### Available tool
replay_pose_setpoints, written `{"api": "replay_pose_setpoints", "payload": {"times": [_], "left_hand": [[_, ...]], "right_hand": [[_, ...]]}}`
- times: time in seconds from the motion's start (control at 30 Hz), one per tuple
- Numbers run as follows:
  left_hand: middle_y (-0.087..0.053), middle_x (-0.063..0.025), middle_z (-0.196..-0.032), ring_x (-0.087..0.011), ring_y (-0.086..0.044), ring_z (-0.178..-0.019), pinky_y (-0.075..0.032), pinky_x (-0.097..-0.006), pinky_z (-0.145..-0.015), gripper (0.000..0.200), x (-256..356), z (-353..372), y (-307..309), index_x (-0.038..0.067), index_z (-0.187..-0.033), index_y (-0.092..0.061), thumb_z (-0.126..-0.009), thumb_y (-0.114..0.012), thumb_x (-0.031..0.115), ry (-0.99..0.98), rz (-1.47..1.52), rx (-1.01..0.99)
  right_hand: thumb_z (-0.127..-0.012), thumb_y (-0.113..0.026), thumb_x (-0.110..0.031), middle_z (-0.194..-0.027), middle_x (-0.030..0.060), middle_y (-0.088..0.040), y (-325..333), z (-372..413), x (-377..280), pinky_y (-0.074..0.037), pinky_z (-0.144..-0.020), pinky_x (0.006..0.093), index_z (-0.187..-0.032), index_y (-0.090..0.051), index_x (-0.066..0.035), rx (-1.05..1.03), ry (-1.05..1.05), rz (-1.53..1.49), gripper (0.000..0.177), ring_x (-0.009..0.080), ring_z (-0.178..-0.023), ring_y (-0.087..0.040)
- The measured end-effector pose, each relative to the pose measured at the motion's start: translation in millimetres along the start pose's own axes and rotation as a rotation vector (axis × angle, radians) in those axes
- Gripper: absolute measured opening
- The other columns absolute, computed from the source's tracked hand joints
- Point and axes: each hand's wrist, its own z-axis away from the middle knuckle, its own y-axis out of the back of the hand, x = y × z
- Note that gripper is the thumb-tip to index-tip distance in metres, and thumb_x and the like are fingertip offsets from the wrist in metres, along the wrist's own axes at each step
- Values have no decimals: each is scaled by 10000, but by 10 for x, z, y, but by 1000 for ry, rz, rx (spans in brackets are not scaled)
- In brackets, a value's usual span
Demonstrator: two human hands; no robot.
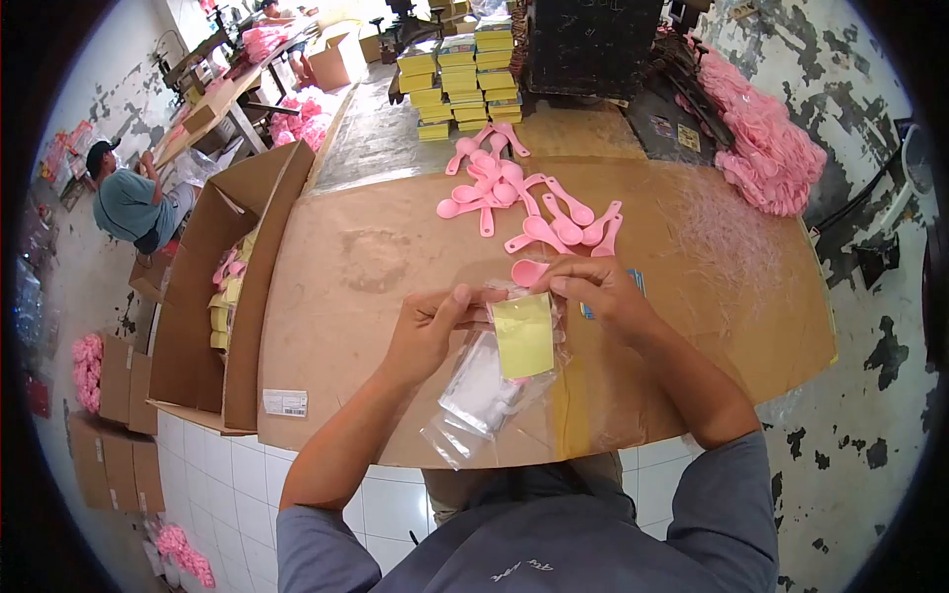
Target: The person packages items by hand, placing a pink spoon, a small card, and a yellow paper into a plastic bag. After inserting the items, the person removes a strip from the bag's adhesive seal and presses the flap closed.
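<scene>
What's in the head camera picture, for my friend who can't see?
A person's left hand and right hand handle a yellow rectangular card, clear plastic packaging below, over a brown cardboard tabletop. Pink plastic spoons lie beyond; an open brown cardboard box stands at left.

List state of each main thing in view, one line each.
Yellow card: held in left hand
Right hand: at card's top corner, grip unclear
Clear bags: lying overlapped on cardboard sheet
Pink spoons: loose group
Cardboard box: open, partly filled
Yellow stacks: standing
Pink heap: loose
</scene>
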Motion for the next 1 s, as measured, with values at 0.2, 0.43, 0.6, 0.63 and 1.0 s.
{"api": "replay_pose_setpoints", "payload": {"times": [0.2,0.43,0.6,0.63,1.0], "left_hand": [[-754,-93,-1113,-128,-704,-954,-586,-274,-837,249,6,-24,-34,-20,-1203,-729,-1031,-635,132,63,-209,29],[-757,-93,-1121,-130,-707,-961,-587,-264,-812,260,-31,-62,-34,-7,-1248,-713,-1009,-656,81,77,-130,11],[-753,-86,-1123,-128,-704,-976,-591,-269,-828,264,9,-55,-53,-1,-1263,-707,-1023,-639,89,90,-154,11],[-752,-85,-1123,-128,-704,-980,-592,-271,-833,264,17,-53,-52,-1,-1263,-706,-1026,-635,91,96,-173,14],[-722,-90,-1145,-142,-702,-1002,-592,-286,-853,375,88,-42,-186,-3,-1364,-613,-1013,-665,121,-31,-21,97]], "right_hand": [[-940,-727,-58,-1045,55,-716,-48,-16,37,-528,-870,273,-1095,-741,39,-7,59,-16,183,112,-962,-661],[-954,-715,-47,-1049,64,-706,2,-23,73,-536,-895,276,-1118,-717,40,-35,83,12,185,118,-991,-669],[-963,-700,-39,-1073,60,-695,-6,-39,144,-536,-898,278,-1205,-670,31,-39,112,-19,254,107,-988,-658],[-962,-701,-41,-1081,59,-692,-7,-40,141,-535,-896,279,-1232,-658,26,-41,107,-18,282,102,-980,-652],[-895,-722,13,-1095,60,-658,-23,23,-90,-499,-815,271,-1422,-505,-7,-179,26,69,570,112,-976,-628]]}}
